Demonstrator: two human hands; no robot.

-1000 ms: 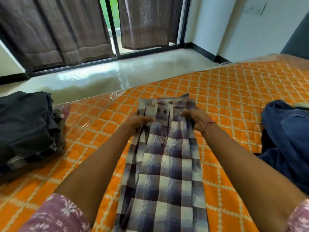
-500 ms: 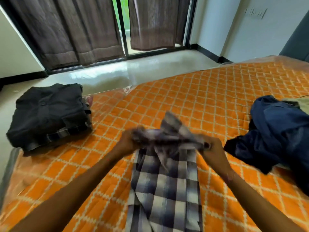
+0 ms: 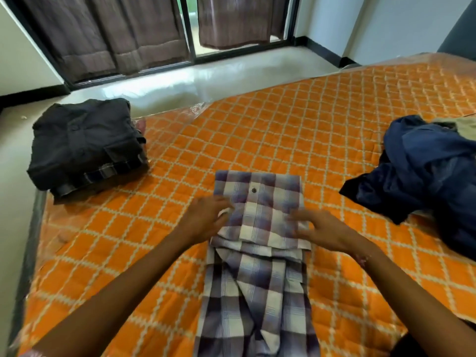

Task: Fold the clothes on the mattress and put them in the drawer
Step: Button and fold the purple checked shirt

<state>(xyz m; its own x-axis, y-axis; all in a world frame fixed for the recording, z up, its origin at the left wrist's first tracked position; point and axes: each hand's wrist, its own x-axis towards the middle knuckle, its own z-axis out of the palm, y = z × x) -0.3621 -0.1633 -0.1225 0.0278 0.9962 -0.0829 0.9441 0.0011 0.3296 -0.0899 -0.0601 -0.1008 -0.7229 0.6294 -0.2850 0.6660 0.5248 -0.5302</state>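
Both hands (image 3: 206, 220) (image 3: 323, 231) press the folded plaid shirt (image 3: 258, 215).

Matt woven cloth shirt (image 3: 260, 215); quilted mattress (image 3: 283, 130) under glossy plastic

Two bare forearms reach into the head view from the bottom edge, both uncovered from wrist to well past the elbow. The left hand (image 3: 206, 219) wears no ring or band that can be made out. Just behind the right hand (image 3: 325, 231), a thin pinkish-red thread bracelet (image 3: 362, 260) circles the wrist, blurred so its pattern is unclear. At the bottom left corner a sliver of pale mauve patterned sleeve (image 3: 33, 353) shows at the upper arm. The right arm's sleeve lies outside the picture.
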